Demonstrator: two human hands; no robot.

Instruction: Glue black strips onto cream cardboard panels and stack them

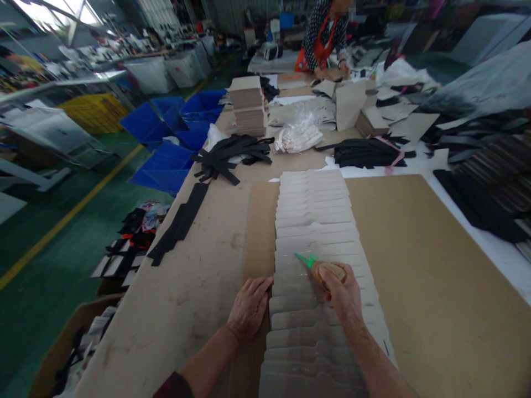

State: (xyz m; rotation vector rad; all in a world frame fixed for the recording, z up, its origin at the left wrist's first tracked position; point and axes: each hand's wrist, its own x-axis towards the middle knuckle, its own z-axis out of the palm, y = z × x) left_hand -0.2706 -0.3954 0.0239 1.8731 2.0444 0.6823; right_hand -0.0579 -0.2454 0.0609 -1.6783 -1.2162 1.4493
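Note:
A long overlapping row of grey cardboard pieces (314,221) runs away from me down the table, with thin shiny streaks on several of them. My right hand (345,290) is wrapped round a glue bottle (329,272) with amber contents. Its green nozzle (305,258) points left and hangs over the middle of the row. My left hand (251,307) lies flat with its fingers stretched out, the fingertips at the row's left edge. Under that hand is a brown board strip (261,226); whether the fingers press on the cards I cannot tell.
A large brown board (415,249) lies right of the row. Black strips (180,224) rest along the table's left edge, and bundled black strips (369,152) lie farther back. Beyond stands a cardboard stack (248,105). Blue bins (166,166) are on the floor left. A co-worker (326,38) stands at the far end.

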